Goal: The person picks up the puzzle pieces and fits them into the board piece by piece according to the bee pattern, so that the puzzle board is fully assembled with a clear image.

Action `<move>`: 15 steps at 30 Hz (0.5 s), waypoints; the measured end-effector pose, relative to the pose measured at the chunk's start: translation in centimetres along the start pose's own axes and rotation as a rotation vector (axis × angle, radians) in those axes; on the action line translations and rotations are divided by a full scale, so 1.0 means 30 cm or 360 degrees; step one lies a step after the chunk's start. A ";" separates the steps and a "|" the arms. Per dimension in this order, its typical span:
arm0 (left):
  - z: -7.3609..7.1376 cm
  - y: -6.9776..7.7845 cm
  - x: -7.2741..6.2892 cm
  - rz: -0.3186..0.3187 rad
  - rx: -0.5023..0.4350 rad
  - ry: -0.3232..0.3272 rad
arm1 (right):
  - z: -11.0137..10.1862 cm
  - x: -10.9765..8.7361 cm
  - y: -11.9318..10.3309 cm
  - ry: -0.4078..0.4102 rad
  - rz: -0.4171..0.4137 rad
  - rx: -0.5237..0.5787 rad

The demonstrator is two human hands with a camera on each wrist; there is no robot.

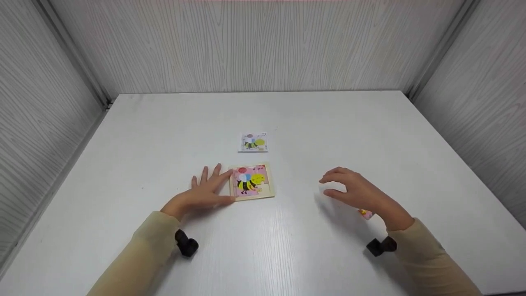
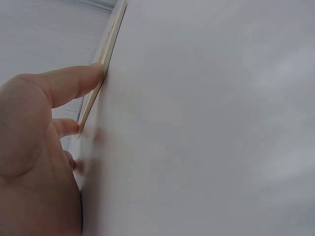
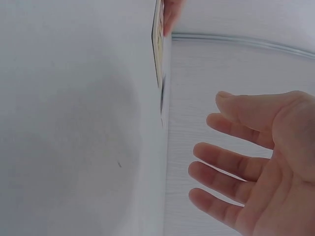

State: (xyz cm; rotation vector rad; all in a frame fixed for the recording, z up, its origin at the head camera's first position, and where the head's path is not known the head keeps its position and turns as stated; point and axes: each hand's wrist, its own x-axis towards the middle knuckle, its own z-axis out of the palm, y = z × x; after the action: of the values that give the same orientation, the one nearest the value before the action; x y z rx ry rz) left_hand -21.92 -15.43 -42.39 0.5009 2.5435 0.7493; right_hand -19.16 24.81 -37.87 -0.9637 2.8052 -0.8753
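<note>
A square wooden jigsaw puzzle (image 1: pixel 251 181) with a bee picture lies on the table, its lower right corner showing bare tray. My left hand (image 1: pixel 204 194) touches its left side with thumb and index finger fairly straight, the other fingers spread on the table side. In the left wrist view, the thumb (image 2: pixel 78 83) rests at the edge of the wooden frame (image 2: pixel 93 96). My right hand (image 1: pixel 349 187) hovers over the table to the right, fingers loosely bent and holding nothing. A pink and yellow puzzle piece (image 1: pixel 365 214) lies beneath the right wrist, partly hidden.
Behind the puzzle lies a square picture card (image 1: pixel 253 142) with a matching bee. The white table (image 1: pixel 279 250) is bounded by pale wood-grain panels (image 1: pixel 263 45) at the back and sides.
</note>
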 end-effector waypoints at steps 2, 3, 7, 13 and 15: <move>0.000 0.000 0.001 0.0002 0.0000 0.0003 | -0.016 -0.022 0.012 0.0015 0.0048 0.0017; 0.000 0.000 0.001 0.0007 -0.0002 0.0008 | -0.023 -0.033 0.018 0.0018 0.0079 0.0026; 0.002 -0.002 0.001 0.0007 0.0001 0.0020 | -0.049 -0.076 0.041 -0.0025 0.0237 0.0096; 0.005 0.000 0.000 0.0018 0.0005 0.0036 | -0.068 -0.142 0.083 -0.0041 0.0375 0.0109; 0.004 0.000 -0.004 0.0023 -0.0002 0.0036 | -0.072 -0.160 0.095 -0.0017 0.0359 0.0053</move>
State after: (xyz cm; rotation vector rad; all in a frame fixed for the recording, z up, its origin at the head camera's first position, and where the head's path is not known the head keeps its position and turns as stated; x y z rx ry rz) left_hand -21.77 -15.44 -42.45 0.5142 2.5626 0.7655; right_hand -17.33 30.50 -38.20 -0.6293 2.8079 -0.8803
